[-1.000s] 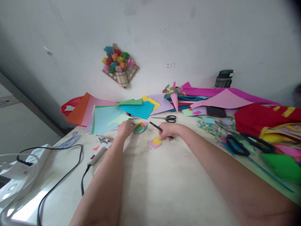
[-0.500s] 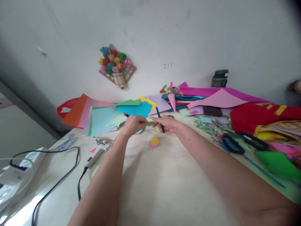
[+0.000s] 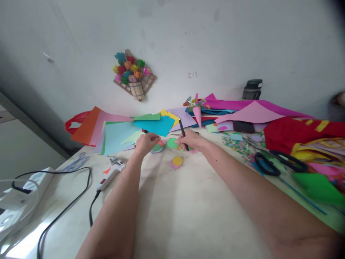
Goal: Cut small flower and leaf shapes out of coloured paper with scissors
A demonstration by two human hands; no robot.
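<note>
My right hand pinches a light green paper circle at its right edge. A black pen sticks up out of the same hand, slanting between the fingers. To the left, my left hand is apart from that circle, its fingers drawn together with nothing visible in them. Just beyond its fingertips lie paper circles, a darker green one uppermost, partly hidden by the hand. Nearer to me, a yellow paper circle rests over a pink one on the table.
Coloured paper sheets lie along the wall. Large scissors, paper scraps and a red bag are at the right. A black cable and a white power strip lie on the left.
My left hand has let go of the green paper circle and moved left. The circle now faces me more fully in my right hand, which has barely moved.
</note>
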